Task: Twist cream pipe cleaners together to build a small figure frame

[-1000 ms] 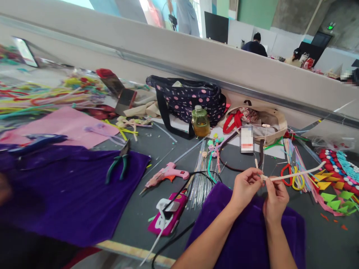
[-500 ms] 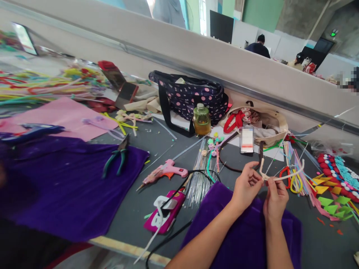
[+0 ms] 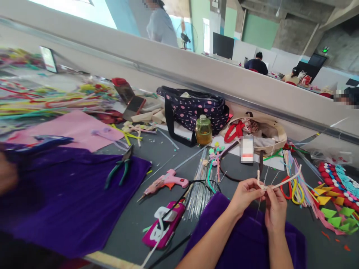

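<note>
Since half a second ago both hands sit slightly lower, white pipe cleaner (image 3: 276,182) bent sharper. Left to right: pliers (image 3: 119,170) on purple cloth (image 3: 70,194), pink glue gun (image 3: 165,182) on grey tabletop (image 3: 131,220). Left hand (image 3: 245,194) and right hand (image 3: 275,205) close together, both pinched on the pipe cleaner above a second purple cloth (image 3: 246,239). Scissors (image 3: 291,186) just beyond.

The soft fabric bag (image 3: 196,106) is dark navy with pink dots. The plastic glue gun (image 3: 168,181) is pink, the velvet cloth (image 3: 70,194) is purple, the metal pliers (image 3: 119,172) have green handles, and the flat tabletop (image 3: 134,220) is grey.
</note>
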